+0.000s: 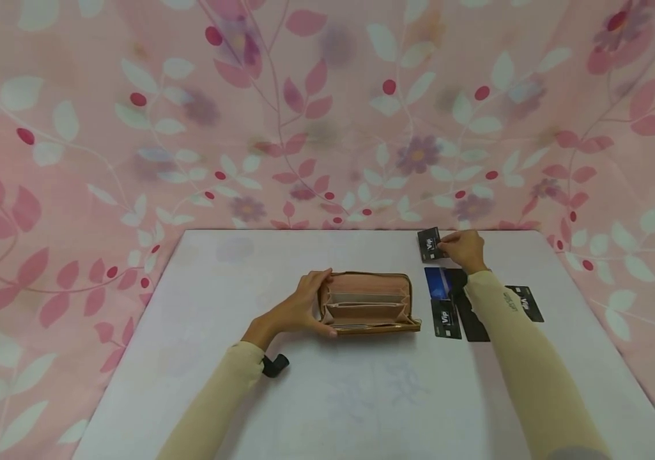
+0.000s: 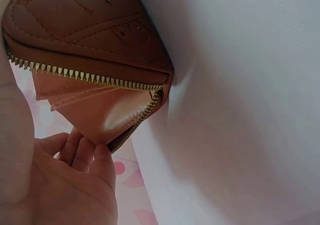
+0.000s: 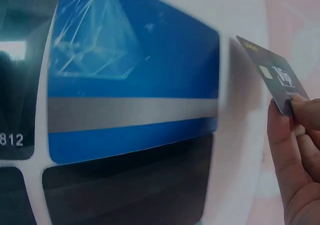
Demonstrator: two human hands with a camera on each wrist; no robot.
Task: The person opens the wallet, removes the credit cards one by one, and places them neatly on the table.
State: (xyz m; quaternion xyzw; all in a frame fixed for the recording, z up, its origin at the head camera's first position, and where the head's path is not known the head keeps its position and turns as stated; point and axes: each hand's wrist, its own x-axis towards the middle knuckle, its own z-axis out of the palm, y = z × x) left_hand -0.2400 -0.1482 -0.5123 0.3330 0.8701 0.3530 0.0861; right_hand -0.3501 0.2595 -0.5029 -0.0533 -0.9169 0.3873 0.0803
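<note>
A brown zip-around wallet [image 1: 369, 313] lies unzipped on the table, its pale inner compartments showing. My left hand [image 1: 300, 305] grips its left end, thumb at the front edge and fingers at the back. In the left wrist view, gold zipper teeth line the quilted wallet [image 2: 85, 20], and curled fingertips hold the far flap. Between thumb and fingers, my right hand [image 1: 466, 249] pinches a black "Vip" card [image 1: 428, 245] near the table's back edge. The right wrist view shows this card [image 3: 270, 72] tilted, held at one corner.
Right of the wallet, a blue card [image 1: 436, 282] and a black Vip card [image 1: 446, 319] lie beside more dark cards [image 1: 475, 324], partly under the right forearm. Another Vip card [image 1: 528, 303] lies farther right. A pink floral cloth [image 1: 327, 128] rises behind the white table [image 1: 327, 396].
</note>
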